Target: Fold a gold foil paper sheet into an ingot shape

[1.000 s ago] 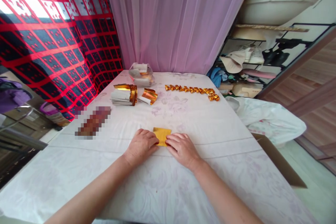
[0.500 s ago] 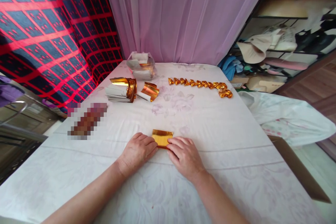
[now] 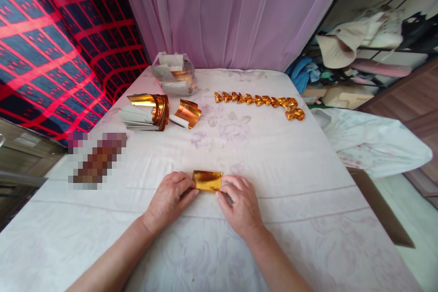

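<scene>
- Since the earlier frame, the fingertips of both hands have drawn farther apart, so more of the gold, shiny, foil-faced paper strip (image 3: 207, 181) shows between them; the whole view has shifted as well.
- The strip lies on the white, flowered, cloth-covered surface (image 3: 205, 248), about midway between its left and right edges and nearer the near edge than the far one.
- The left hand (image 3: 170, 195) has thumb and fingers closed on the strip's left end.
- The right hand (image 3: 241, 201) has thumb and forefinger on the strip's right end, with a gap behind the tips; whether they pinch it or only press it down, I cannot tell.
- Toward the far left corner sits a fanned stack of grey-white and gold paper sheets (image 3: 138, 117), with a curled gold foil sheet (image 3: 188, 113) just beside it.
- Behind these, at the far edge, stands a clear plastic bag (image 3: 186, 73) holding pale and gold pieces.
- A row of small folded gold foil pieces (image 3: 258, 99) runs toward the right edge, its last ones turning back toward the near side.
- Near the left edge, a reddish-brown item (image 3: 102, 157) is pixelated, seemingly long and narrow.
</scene>
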The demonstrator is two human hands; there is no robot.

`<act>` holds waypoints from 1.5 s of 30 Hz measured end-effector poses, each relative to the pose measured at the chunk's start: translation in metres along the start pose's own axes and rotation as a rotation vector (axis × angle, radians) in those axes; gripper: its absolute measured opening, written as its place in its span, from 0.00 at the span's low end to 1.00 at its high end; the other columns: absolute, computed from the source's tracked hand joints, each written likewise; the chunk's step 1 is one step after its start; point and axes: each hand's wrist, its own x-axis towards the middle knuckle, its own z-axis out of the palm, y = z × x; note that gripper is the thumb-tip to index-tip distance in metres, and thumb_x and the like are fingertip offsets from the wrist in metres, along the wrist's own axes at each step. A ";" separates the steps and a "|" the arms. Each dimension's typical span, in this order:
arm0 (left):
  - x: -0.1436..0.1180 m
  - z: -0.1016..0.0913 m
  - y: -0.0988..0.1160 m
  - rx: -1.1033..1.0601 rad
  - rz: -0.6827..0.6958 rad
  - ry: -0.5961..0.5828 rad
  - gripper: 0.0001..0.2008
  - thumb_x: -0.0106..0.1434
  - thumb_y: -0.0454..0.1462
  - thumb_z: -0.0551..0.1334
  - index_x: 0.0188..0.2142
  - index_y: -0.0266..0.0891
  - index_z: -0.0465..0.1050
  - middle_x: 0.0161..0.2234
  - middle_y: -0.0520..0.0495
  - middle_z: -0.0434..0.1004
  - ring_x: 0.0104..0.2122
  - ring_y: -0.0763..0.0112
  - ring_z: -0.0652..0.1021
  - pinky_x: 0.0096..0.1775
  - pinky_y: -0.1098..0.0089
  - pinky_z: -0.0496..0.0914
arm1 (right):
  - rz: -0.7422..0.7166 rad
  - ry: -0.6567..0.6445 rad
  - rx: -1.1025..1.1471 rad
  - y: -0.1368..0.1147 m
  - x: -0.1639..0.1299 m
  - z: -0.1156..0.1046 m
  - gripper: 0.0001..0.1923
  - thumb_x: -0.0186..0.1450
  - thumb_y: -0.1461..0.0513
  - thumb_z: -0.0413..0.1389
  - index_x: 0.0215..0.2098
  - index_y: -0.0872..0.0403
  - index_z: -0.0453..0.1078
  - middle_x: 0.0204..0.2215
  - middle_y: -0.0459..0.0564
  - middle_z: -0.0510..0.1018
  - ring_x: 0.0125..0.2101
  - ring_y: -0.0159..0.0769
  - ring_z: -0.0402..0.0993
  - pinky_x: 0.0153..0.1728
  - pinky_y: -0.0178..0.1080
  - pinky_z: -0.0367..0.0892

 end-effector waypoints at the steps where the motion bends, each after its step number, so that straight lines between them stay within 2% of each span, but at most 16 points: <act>1: 0.001 0.000 0.000 -0.010 -0.001 -0.002 0.10 0.68 0.40 0.58 0.34 0.40 0.75 0.35 0.47 0.76 0.35 0.66 0.76 0.40 0.63 0.69 | 0.004 0.009 -0.003 0.000 0.000 0.001 0.06 0.64 0.63 0.55 0.29 0.51 0.72 0.41 0.50 0.78 0.43 0.42 0.71 0.45 0.45 0.63; 7: 0.004 0.002 0.001 0.006 -0.022 -0.013 0.13 0.69 0.40 0.56 0.29 0.39 0.72 0.31 0.48 0.73 0.33 0.66 0.74 0.39 0.63 0.68 | 0.031 0.042 -0.011 -0.001 0.001 0.004 0.05 0.63 0.64 0.56 0.29 0.51 0.70 0.39 0.50 0.77 0.42 0.41 0.71 0.44 0.45 0.62; 18: 0.003 0.003 0.010 0.183 -0.130 -0.029 0.13 0.68 0.41 0.58 0.28 0.39 0.70 0.29 0.48 0.71 0.32 0.62 0.72 0.36 0.61 0.65 | 0.088 0.061 -0.096 -0.007 0.001 0.006 0.05 0.63 0.63 0.57 0.28 0.52 0.70 0.39 0.50 0.76 0.41 0.41 0.70 0.43 0.44 0.61; 33: 0.005 0.006 0.007 0.218 -0.147 0.002 0.15 0.66 0.44 0.60 0.25 0.41 0.68 0.26 0.49 0.70 0.30 0.63 0.71 0.33 0.64 0.61 | 0.143 0.074 -0.133 -0.012 0.003 0.007 0.07 0.61 0.64 0.58 0.26 0.51 0.67 0.37 0.48 0.76 0.40 0.40 0.68 0.40 0.43 0.59; 45: 0.004 0.011 0.005 0.256 -0.156 0.038 0.14 0.67 0.45 0.60 0.27 0.41 0.67 0.28 0.49 0.70 0.30 0.63 0.72 0.33 0.63 0.64 | 0.157 0.067 -0.176 -0.012 0.004 0.009 0.07 0.60 0.64 0.59 0.25 0.51 0.67 0.37 0.48 0.76 0.40 0.40 0.69 0.40 0.42 0.58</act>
